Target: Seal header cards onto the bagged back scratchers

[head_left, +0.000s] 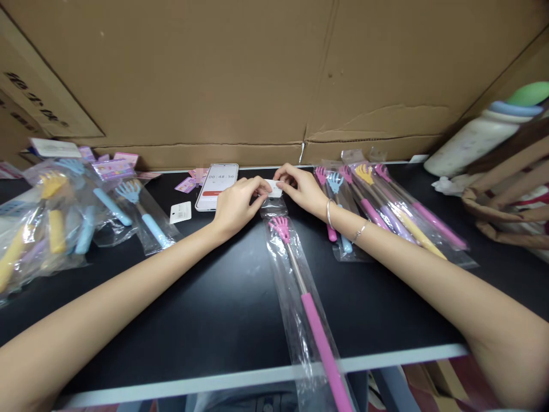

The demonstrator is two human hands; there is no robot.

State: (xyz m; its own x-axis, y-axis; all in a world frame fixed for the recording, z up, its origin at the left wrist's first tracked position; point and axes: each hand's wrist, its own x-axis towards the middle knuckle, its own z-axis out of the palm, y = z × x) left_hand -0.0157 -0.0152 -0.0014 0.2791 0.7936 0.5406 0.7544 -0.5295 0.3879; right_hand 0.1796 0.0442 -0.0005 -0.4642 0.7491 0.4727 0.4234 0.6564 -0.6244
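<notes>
Head view: left hand (237, 205) & right hand (303, 189) pinch white label (273, 187).
Fingers curled, tips on it, at top of clear bag (278, 269) w/ pink back scratcher (319, 332).

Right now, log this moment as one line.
left hand: pinches white label | right hand: same label | clear bag: label at top, pink back scratcher inside
</notes>
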